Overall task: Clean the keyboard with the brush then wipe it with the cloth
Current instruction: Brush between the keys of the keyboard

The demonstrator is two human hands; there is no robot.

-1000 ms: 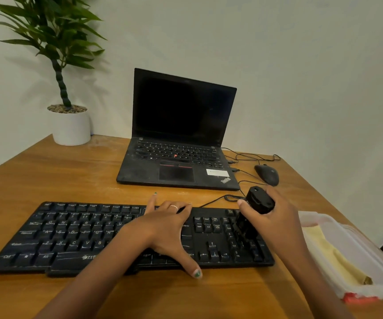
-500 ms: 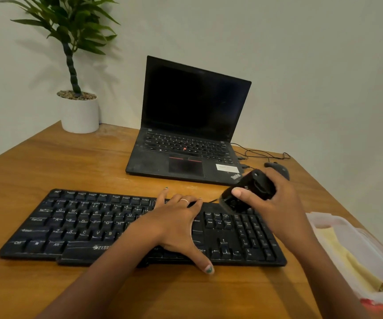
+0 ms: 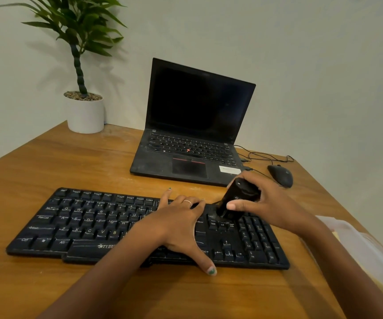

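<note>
left hand (image 3: 178,223) flat on keyboard (image 3: 89,229) | right hand (image 3: 269,203) grips brush (image 3: 237,196), bristles on keys

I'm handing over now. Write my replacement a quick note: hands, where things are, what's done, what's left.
Left hand: flat on the black full-size keyboard, steadying it.
Right hand: grips the small black brush, bristles on the keys left of the number pad.
Yellow cloth: untouched in the clear plastic container at the right.
Done: brushing under way.
Left: finish brushing, then wipe with the cloth.
</note>
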